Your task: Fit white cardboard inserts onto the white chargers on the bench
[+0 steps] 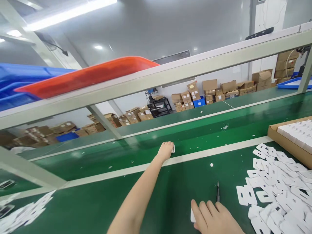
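My left hand [165, 151] is stretched far forward to the white strip along the green conveyor belt [195, 126]. Its fingers are curled over a small white piece [173, 149] that lies at the belt's edge. My right hand [214, 218] rests low on the green table, fingers closed together. A thin dark pair of tweezers [217, 192] sticks out forward from between them. A small white piece [192, 216] shows under the thumb side of that hand.
A heap of white die-cut pieces [275, 187] lies right of my right hand. A cardboard box [280, 138] of white parts stands behind it. More white pieces [21, 211] lie at the lower left. A red tray [92, 76] and blue trays [14, 81] sit on the overhead rack.
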`<state>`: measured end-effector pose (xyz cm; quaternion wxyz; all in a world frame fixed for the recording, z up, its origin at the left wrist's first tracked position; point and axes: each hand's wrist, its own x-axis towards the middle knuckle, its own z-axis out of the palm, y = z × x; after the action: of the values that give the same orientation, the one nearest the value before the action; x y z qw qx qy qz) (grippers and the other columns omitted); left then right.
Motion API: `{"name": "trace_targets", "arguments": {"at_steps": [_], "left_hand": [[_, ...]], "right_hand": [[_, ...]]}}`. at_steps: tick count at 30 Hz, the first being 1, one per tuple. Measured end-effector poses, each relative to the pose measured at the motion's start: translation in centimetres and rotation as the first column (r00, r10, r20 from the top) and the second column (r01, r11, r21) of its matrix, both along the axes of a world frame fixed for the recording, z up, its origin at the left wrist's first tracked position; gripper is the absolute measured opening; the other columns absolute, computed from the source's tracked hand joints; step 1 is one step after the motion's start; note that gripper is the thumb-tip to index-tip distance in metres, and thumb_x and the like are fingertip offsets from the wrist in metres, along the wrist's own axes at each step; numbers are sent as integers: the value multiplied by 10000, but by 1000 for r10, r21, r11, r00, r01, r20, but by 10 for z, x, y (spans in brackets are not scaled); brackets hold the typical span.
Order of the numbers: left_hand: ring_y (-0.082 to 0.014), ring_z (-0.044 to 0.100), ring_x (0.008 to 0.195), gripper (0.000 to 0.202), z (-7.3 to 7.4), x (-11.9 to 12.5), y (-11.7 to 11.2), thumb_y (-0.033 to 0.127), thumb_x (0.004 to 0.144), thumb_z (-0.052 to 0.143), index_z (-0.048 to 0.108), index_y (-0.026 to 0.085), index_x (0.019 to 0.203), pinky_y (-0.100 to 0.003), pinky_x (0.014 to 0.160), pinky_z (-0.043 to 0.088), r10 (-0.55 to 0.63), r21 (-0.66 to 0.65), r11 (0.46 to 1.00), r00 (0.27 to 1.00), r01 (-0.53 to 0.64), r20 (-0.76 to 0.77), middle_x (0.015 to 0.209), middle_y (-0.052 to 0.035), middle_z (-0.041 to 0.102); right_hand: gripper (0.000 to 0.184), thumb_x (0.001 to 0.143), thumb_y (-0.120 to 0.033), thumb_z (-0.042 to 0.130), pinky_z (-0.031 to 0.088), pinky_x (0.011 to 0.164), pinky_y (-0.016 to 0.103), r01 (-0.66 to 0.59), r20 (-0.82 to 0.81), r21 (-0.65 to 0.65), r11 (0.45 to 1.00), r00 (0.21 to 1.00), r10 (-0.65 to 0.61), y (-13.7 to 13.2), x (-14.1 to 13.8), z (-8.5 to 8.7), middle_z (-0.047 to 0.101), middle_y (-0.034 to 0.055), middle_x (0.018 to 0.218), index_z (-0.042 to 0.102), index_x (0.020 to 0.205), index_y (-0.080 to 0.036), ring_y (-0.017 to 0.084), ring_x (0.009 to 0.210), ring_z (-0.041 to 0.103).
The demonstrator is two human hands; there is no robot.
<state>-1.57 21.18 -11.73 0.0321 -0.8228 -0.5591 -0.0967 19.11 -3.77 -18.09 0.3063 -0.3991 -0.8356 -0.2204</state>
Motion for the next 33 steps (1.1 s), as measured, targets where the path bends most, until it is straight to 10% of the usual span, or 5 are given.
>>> {"name": "trace_targets", "arguments": {"at_steps": [5,13,20,33], "left_hand": [[-259,558,1112,324,7,9,-94,216,796,675,540,132,1078,-447,931,474,-152,100,987,954,130,258,1198,-117,571],[-164,626,768,301,-27,40,-245,386,764,730,546,206,921,-283,705,516,-184,140,983,711,121,679,879,-31,632],[-197,652,805,217,-50,50,-258,316,768,716,635,196,930,-303,728,529,-197,73,963,495,259,846,906,-65,696],[-126,552,595,225,-43,54,-261,253,659,772,652,190,839,-220,573,444,16,-172,936,448,308,894,695,23,647]], "right_hand": [[308,971,-195,377,434,454,300,-19,-13,16,1000,1000,20,-7,7,13,655,74,693,601,1130,-55,185,555,622],[306,996,-250,344,571,659,284,-220,-516,-171,960,851,103,-13,19,17,711,98,983,502,1242,-160,188,816,698],[388,985,-235,348,564,900,386,-332,-429,-202,922,876,221,-15,17,12,658,119,1200,450,1359,-208,226,1100,633],[417,978,-246,373,537,949,372,-362,-447,-373,854,877,176,-18,19,19,628,103,1265,442,1389,-234,217,1156,602]]}}
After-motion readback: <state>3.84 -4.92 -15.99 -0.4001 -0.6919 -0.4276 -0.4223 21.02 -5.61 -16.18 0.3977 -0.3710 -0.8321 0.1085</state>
